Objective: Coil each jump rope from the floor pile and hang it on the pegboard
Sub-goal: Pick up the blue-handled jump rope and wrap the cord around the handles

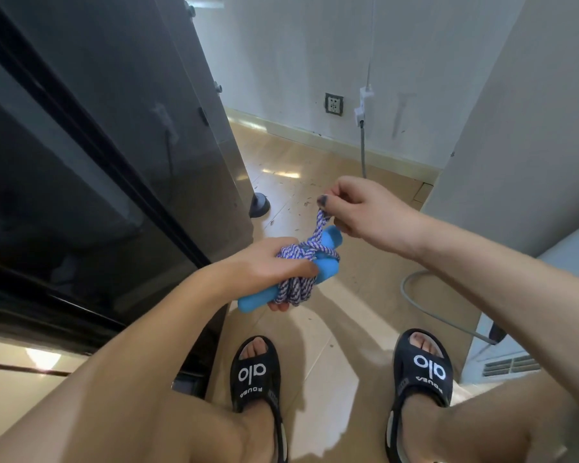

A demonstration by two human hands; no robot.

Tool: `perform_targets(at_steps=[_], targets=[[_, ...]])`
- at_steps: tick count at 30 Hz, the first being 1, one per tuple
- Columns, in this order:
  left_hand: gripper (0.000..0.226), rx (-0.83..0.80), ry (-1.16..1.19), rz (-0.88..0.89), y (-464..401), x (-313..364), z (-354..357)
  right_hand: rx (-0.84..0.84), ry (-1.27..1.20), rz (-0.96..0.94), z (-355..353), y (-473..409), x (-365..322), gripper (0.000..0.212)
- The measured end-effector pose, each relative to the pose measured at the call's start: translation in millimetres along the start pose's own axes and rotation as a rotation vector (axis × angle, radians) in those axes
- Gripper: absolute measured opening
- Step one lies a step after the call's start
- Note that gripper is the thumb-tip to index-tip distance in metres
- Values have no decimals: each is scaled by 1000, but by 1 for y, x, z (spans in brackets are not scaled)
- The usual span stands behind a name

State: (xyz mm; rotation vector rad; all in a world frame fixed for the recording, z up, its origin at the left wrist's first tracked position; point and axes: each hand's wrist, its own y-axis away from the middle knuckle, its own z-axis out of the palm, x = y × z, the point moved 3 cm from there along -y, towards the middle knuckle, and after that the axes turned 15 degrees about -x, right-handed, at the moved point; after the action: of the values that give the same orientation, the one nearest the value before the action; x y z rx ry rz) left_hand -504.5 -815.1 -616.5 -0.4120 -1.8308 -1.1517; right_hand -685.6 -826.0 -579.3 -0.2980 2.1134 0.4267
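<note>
Nearest the camera, two black sandals (258, 372) stand on the tan floor (318, 329). Above them, the left hand (264, 265) grips the coiled jump rope (295, 282) with its blue handles (328, 242). The right hand (361, 208) pinches a rope loop (320, 222) pulled upward. Beyond, a wall socket (334, 103).
</note>
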Motion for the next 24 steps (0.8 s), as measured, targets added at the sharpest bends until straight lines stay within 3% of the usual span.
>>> perform_targets(at_steps=[6, 10, 14, 16, 19, 22, 24], targets=[[21, 8, -266, -6, 2, -8, -13, 3, -165, -71, 8, -2, 0, 15], [16, 82, -110, 16, -4, -8, -11, -105, -87, -66, 14, 1, -3, 10], [20, 177, -254, 40, -5, -6, -18, 60, -73, 16, 7, 0, 6, 25], [27, 222, -326, 21, -4, -8, -19, 55, -128, 79, 9, 0, 10, 35], [40, 251, -369, -13, -7, -6, -13, 80, 99, 101, 22, 3, 7, 35], [39, 307, -400, -31, -12, -1, -10, 179, 380, 46, 29, -2, 2, 13], [39, 330, -411, -48, -13, 0, -11, 200, 377, 18, 28, -5, 0, 7]])
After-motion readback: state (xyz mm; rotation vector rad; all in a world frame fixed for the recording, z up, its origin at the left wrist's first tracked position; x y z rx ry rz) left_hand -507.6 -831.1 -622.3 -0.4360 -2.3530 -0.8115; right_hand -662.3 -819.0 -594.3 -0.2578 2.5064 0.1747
